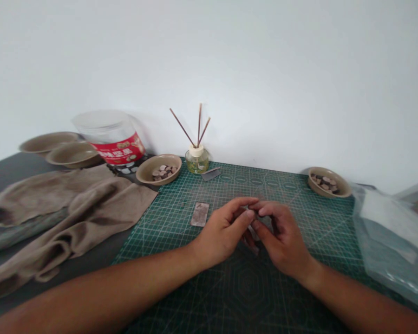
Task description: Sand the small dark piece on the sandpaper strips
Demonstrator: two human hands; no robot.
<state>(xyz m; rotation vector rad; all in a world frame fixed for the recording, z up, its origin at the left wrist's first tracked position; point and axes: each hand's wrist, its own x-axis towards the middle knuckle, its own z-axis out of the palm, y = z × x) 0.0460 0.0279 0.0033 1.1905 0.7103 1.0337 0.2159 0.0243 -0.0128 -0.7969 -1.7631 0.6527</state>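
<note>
Our left hand (223,229) and right hand (282,236) meet above the green cutting mat (320,232), pinching a small flat piece (251,243) that the fingers mostly hide. It looks thin, light and fairly stiff, so it is best held by its edges between the fingertips. At the mat's far corners, two tan bowls (174,162) (341,183) hold small brown discs (163,172) (323,183).
</note>
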